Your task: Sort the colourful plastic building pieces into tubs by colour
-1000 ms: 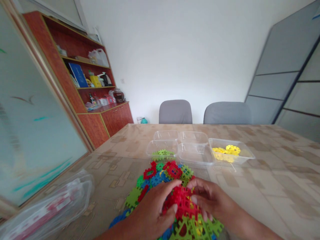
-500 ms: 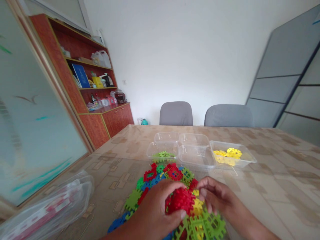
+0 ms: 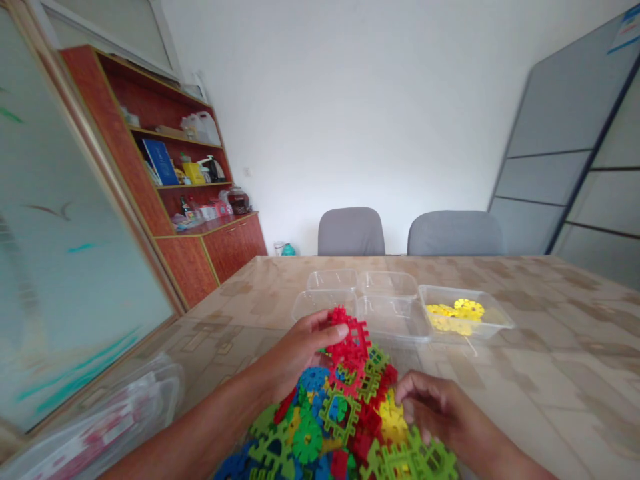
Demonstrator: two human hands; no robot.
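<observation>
My left hand [image 3: 313, 340] grips several red plastic building pieces [image 3: 350, 343] between thumb and fingers, above the far end of a mixed heap. Under and around them lie green square pieces [image 3: 340, 415], blue pieces [image 3: 314, 379] and a green notched disc [image 3: 307, 440]. My right hand [image 3: 433, 403] is closed at the heap's right side, its fingers curled beside yellow pieces [image 3: 393, 419]. Whatever its fingertips may pinch is hidden. Just beyond the left hand is a clear container [image 3: 320, 295], partly covered by that hand.
Other clear containers [image 3: 393, 317] stand behind the heap. One on the right [image 3: 495, 325] holds yellow notched discs [image 3: 453, 315]. Clear plastic bags [image 3: 120, 417] lie at the table's left. Two grey chairs [image 3: 351, 230] stand beyond the far edge, with a shelf cabinet [image 3: 225, 250] at left.
My left hand has moved away from me with the red pieces, from over the heap's middle to its far end near the containers. My right hand has barely moved.
</observation>
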